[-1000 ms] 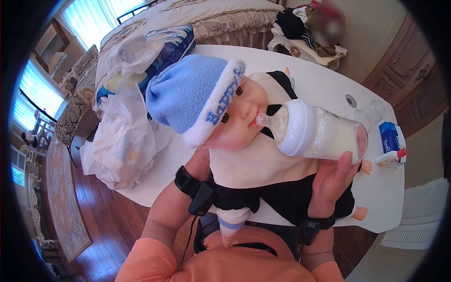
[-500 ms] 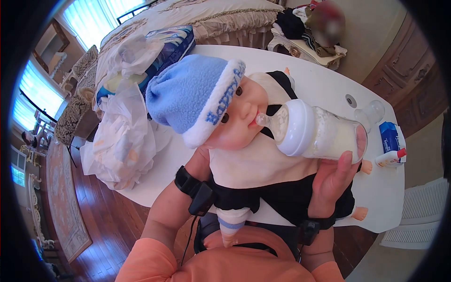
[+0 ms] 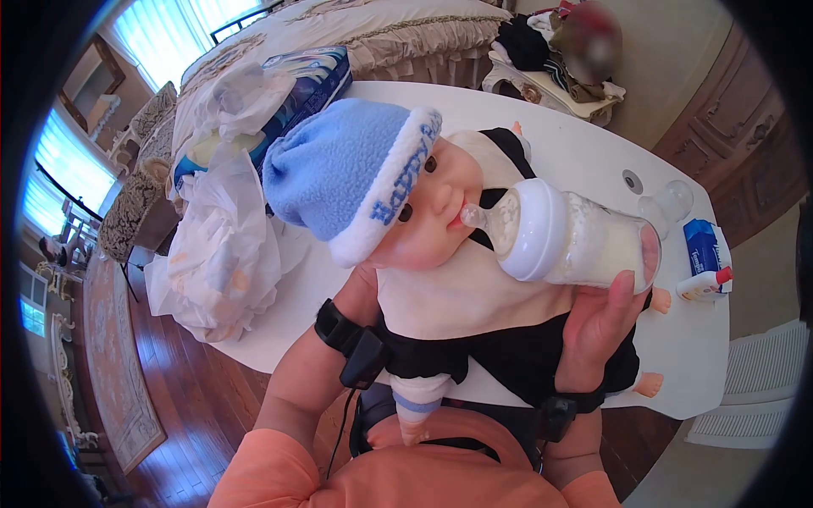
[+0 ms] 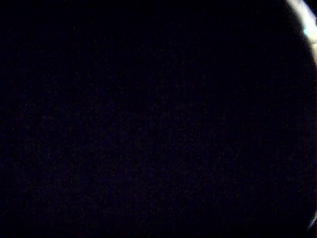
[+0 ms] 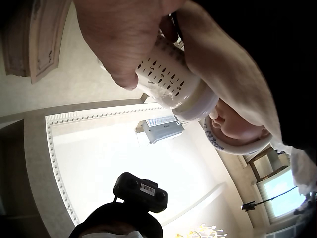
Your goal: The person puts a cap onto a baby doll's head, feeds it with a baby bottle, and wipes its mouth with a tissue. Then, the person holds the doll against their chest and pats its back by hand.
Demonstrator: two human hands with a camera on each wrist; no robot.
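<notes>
A doll [image 3: 436, 199] in a blue fleece hat [image 3: 339, 169] lies on its back across the white table, its body covered by cream and black cloth. My right hand [image 3: 597, 326] grips the base of a baby bottle [image 3: 593, 241] of milky liquid, the nipple touching the doll's mouth. In the right wrist view, the hand [image 5: 119, 39] wraps the marked bottle [image 5: 161, 74] close to the doll's face [image 5: 237, 124]. My left forearm reaches under the doll's head and neck, where the hand is hidden. The left wrist view is almost wholly dark.
White plastic bags [image 3: 220, 254] and a blue package [image 3: 318, 80] lie at the table's left. At the right are a clear nipple cap [image 3: 677, 201], a blue pack [image 3: 702, 245] and a small red-capped bottle [image 3: 703, 286]. A bed [image 3: 406, 42] stands behind.
</notes>
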